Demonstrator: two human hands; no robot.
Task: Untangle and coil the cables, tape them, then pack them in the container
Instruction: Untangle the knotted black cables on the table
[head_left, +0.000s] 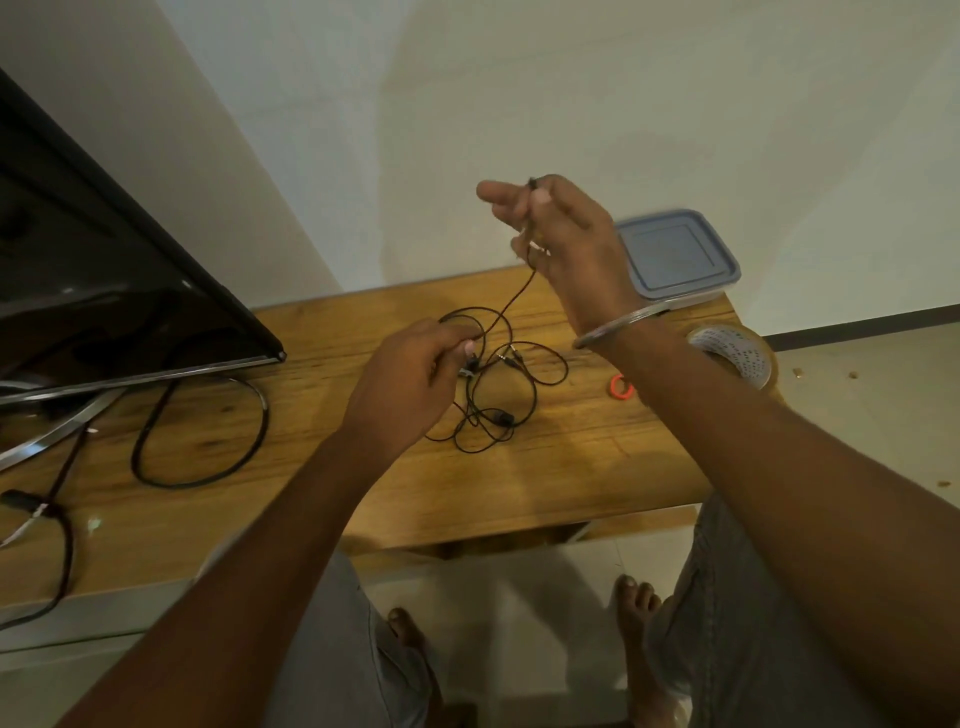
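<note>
Cable (503, 417) pinched by left hand (410, 374) and right hand (566, 234); tape roll (737, 353) print seemingly illegible.

Right hand (558, 234) is up above the wooden table (311, 467), fingers curled round one end of the thin black cable (503, 417), and a single strand drops from it to the tangle lying on the wood. Left hand (410, 384) is low, right at the tangle's left side, pinching a loop between thumb and fingertips. There's a metal bangle (618, 325) on the right wrist. Behind that wrist, at the table's far edge, sits the container (675, 254), blue lid on. Near it is a tape roll (737, 358), and a small orange ring (621, 387) peeks out beside the forearm. Over on the left are a dark screen (104, 291) and a thick black cord (208, 441) looped on the table.
</note>
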